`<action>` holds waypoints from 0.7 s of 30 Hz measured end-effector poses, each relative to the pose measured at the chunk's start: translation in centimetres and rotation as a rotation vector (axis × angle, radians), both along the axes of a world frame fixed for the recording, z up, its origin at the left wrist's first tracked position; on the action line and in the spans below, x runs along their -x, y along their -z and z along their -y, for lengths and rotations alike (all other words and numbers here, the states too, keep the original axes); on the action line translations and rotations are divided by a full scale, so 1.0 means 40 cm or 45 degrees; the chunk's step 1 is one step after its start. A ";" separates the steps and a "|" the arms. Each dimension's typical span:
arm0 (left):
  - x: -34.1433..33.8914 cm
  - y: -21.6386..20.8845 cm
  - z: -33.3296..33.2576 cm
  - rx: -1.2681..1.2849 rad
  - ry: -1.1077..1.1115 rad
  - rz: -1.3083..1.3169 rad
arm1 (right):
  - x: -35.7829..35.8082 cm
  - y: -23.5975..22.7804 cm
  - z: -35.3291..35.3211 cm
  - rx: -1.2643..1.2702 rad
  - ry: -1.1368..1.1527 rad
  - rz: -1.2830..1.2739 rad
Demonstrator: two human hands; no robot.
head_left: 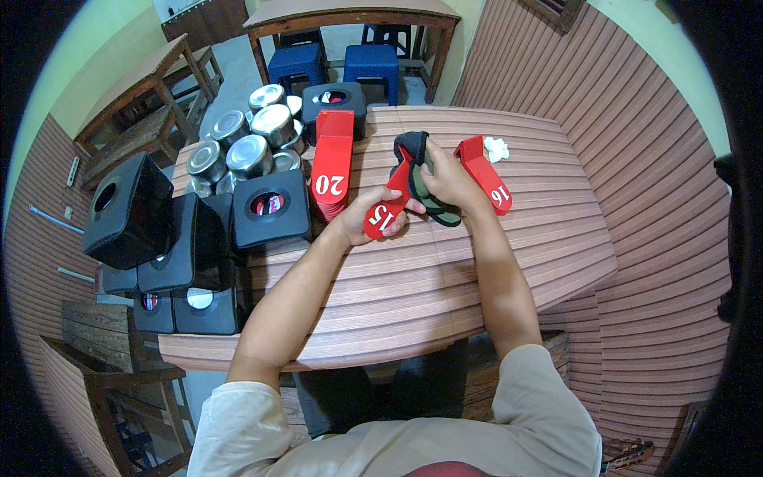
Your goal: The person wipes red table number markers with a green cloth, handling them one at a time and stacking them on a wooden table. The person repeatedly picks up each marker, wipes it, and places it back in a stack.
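Note:
My left hand is closed on the lower, rounded end of a red table-number sign with white digits, held tilted above the table. My right hand grips a dark cloth, black with green patches, which wraps around the sign's upper part and hides it. Right of that hand lies a second red number sign, its far end bent upward. A crumpled white tissue rests beside this sign. Left of my hands, a stack of similar red signs lies on the table.
Black tissue boxes with round holes are piled at the table's left side. Several round metal tins are stacked behind them. Blue stools and another wooden table stand beyond. A ribbed wall runs along the right.

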State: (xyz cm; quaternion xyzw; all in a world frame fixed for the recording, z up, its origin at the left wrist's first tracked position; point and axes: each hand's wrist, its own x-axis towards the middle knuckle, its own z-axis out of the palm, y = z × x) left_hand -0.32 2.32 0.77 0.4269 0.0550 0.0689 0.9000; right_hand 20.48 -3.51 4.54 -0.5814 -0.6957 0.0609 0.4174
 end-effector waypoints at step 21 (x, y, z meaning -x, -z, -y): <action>-0.005 0.009 -0.005 0.106 -0.082 0.082 | -0.081 0.007 -0.019 -0.527 0.301 -1.247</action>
